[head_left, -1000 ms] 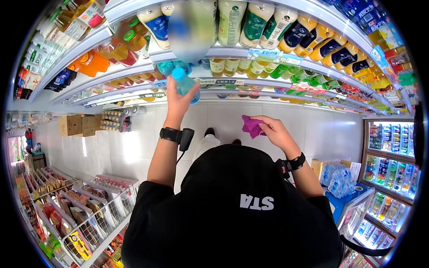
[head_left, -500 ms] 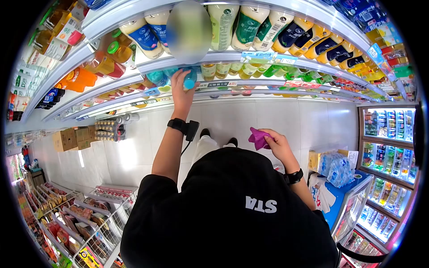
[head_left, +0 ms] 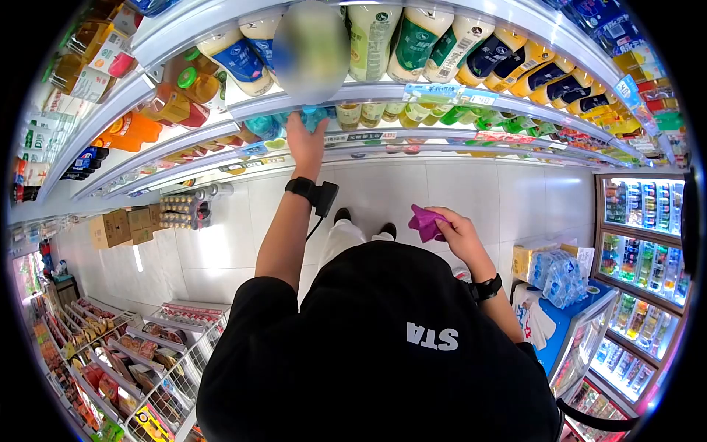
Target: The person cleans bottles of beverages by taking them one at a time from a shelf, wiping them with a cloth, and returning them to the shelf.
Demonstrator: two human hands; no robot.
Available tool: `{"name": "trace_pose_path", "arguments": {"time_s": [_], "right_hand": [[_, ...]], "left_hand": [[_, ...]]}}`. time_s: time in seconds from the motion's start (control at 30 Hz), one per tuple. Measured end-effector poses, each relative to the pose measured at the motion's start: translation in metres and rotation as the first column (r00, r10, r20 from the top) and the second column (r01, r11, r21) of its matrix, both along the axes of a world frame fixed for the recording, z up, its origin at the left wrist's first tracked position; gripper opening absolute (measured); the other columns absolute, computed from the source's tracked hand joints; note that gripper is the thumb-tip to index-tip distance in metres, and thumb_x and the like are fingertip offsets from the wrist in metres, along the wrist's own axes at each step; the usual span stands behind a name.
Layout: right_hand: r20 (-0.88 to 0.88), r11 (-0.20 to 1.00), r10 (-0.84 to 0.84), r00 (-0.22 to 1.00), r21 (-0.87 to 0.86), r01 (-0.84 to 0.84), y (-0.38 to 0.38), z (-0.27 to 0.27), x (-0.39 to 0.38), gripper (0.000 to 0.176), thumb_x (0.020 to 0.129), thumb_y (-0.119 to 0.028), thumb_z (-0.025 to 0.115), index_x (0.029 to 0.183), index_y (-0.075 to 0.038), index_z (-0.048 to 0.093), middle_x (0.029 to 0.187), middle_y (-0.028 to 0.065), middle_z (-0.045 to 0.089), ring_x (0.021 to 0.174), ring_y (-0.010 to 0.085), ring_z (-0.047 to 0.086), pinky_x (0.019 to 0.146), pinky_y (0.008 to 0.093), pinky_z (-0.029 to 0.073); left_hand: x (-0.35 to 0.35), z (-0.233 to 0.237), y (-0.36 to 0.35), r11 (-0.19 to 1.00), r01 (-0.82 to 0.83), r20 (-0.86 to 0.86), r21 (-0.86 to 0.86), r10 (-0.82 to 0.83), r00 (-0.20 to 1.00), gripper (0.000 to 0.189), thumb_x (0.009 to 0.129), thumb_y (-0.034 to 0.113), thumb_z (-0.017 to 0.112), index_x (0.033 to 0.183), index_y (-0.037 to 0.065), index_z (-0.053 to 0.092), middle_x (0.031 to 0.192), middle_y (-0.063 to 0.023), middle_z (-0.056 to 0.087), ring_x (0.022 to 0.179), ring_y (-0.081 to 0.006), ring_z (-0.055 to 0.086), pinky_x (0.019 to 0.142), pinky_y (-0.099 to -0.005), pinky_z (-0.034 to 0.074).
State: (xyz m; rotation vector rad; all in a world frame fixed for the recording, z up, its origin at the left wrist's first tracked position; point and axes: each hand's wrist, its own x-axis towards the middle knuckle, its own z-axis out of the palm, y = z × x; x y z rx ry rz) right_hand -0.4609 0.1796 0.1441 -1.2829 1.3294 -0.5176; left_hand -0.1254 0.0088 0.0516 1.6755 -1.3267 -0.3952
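Observation:
My left hand (head_left: 305,138) reaches into a shelf below the row of large bottles, its fingers wrapped round a teal bottle (head_left: 315,116). More teal bottles (head_left: 261,127) stand just left of it, and small yellow-green bottles (head_left: 347,116) are on its right. The tips of my left fingers are partly hidden under the shelf edge. Lower right of there, over the floor, my right hand (head_left: 458,230) pinches a crumpled purple cloth (head_left: 426,223).
Large white bottles (head_left: 420,44) line the shelf above. Cartons (head_left: 110,228) and packed cans (head_left: 180,211) stand on the floor at left. Snack racks (head_left: 140,353) are lower left. A blue-topped freezer (head_left: 549,346) carries wrapped water bottles (head_left: 563,278) at right, near glass-door fridges (head_left: 641,258).
My left hand has pushed the teal bottle slightly deeper into the shelf, so less of the bottle shows. My right hand still holds the purple cloth, nearly unmoved.

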Motion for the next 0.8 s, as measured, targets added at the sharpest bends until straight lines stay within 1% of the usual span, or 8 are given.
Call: {"name": "trace_pose_path", "arguments": {"time_s": [0.13, 0.33, 0.53, 0.6, 0.63, 0.67, 0.73, 0.8], "right_hand": [[0.021, 1.0, 0.001, 1.0, -0.019, -0.001, 0.0, -0.004, 0.0, 0.029, 0.101, -0.005, 0.047, 0.127, -0.004, 0.061, 0.105, 0.0038, 0.067, 0.09, 0.0097, 0.063, 0.077, 0.0242, 0.054], [0.008, 0.999, 0.001, 1.0, -0.034, -0.001, 0.001, -0.003, -0.004, 0.029, 0.101, -0.005, 0.048, 0.126, -0.004, 0.061, 0.106, 0.0044, 0.067, 0.09, 0.0098, 0.063, 0.078, 0.0244, 0.054], [0.016, 0.999, -0.026, 1.0, -0.019, 0.026, 0.005, 0.0, -0.006, 0.029, 0.1, -0.004, 0.048, 0.126, -0.003, 0.061, 0.105, 0.0039, 0.067, 0.09, 0.0097, 0.063, 0.078, 0.0244, 0.054], [0.024, 0.999, -0.04, 0.999, -0.028, 0.041, 0.007, -0.001, -0.007, 0.029, 0.1, -0.004, 0.048, 0.126, -0.003, 0.061, 0.105, 0.0037, 0.067, 0.09, 0.0097, 0.063, 0.078, 0.0244, 0.054], [0.03, 0.998, -0.048, 0.998, -0.036, 0.049, 0.009, -0.002, -0.008, 0.028, 0.1, -0.004, 0.048, 0.125, -0.003, 0.061, 0.104, 0.0034, 0.067, 0.09, 0.0095, 0.063, 0.078, 0.0243, 0.053], [0.035, 0.997, -0.056, 0.998, -0.042, 0.058, 0.012, -0.003, -0.01, 0.028, 0.1, -0.004, 0.048, 0.125, -0.003, 0.061, 0.104, 0.0032, 0.067, 0.089, 0.0094, 0.063, 0.077, 0.0242, 0.053], [0.016, 0.998, -0.042, 0.999, -0.039, 0.043, 0.013, 0.003, -0.01, 0.028, 0.1, -0.004, 0.048, 0.125, -0.003, 0.062, 0.103, 0.0033, 0.067, 0.088, 0.0092, 0.063, 0.077, 0.024, 0.053], [-0.006, 0.999, -0.024, 1.0, -0.043, 0.024, 0.015, 0.005, -0.01, 0.028, 0.1, -0.004, 0.048, 0.125, -0.003, 0.062, 0.102, 0.0033, 0.067, 0.088, 0.009, 0.062, 0.076, 0.0239, 0.053]], "left_hand": [[-0.006, 0.006, -0.004, 0.998, -0.053, 0.086, 0.039, 0.049, 0.995, 0.067, 0.076, 0.019, 0.081, 0.129, -0.003, 0.048, 0.124, -0.0243, 0.052, 0.109, -0.0438, 0.052, 0.093, -0.0457, 0.044], [-0.002, 0.007, -0.015, 0.994, -0.056, 0.18, -0.089, 0.072, 0.981, 0.065, 0.077, 0.016, 0.079, 0.13, -0.003, 0.048, 0.128, -0.0264, 0.05, 0.113, -0.0462, 0.049, 0.095, -0.0484, 0.042], [-0.017, 0.014, 0.005, 0.96, -0.204, 0.187, -0.194, 0.241, 0.953, 0.049, 0.076, 0.018, 0.08, 0.11, -0.004, 0.052, 0.107, -0.0213, 0.052, 0.101, -0.0425, 0.051, 0.089, -0.0478, 0.042], [-0.021, 0.011, 0.016, 0.99, -0.052, 0.145, -0.129, 0.071, 0.987, 0.047, 0.076, 0.02, 0.08, 0.104, -0.002, 0.05, 0.097, -0.0182, 0.05, 0.093, -0.0369, 0.052, 0.083, -0.0448, 0.043], [-0.026, 0.011, 0.018, 0.987, 0.056, 0.159, -0.148, -0.032, 0.987, 0.052, 0.078, 0.023, 0.079, 0.111, -0.003, 0.05, 0.089, -0.0143, 0.053, 0.083, -0.0302, 0.055, 0.073, -0.0406, 0.046], [-0.032, 0.011, 0.016, 0.987, 0.064, 0.159, -0.146, -0.04, 0.987, 0.052, 0.078, 0.023, 0.079, 0.111, -0.003, 0.05, 0.089, -0.0143, 0.053, 0.083, -0.0302, 0.055, 0.073, -0.0406, 0.046], [-0.048, 0.035, 0.013, 0.982, 0.171, -0.047, 0.086, -0.167, 0.985, 0.057, 0.078, 0.028, 0.08, 0.115, -0.004, 0.051, 0.076, -0.009, 0.055, 0.069, -0.0275, 0.057, 0.061, -0.0393, 0.047], [-0.054, 0.036, -0.003, 0.981, 0.176, -0.035, 0.086, -0.173, 0.984, 0.062, 0.076, 0.034, 0.082, 0.116, -0.003, 0.053, 0.065, -0.0063, 0.056, 0.06, -0.0267, 0.059, 0.055, -0.0384, 0.048]]}}
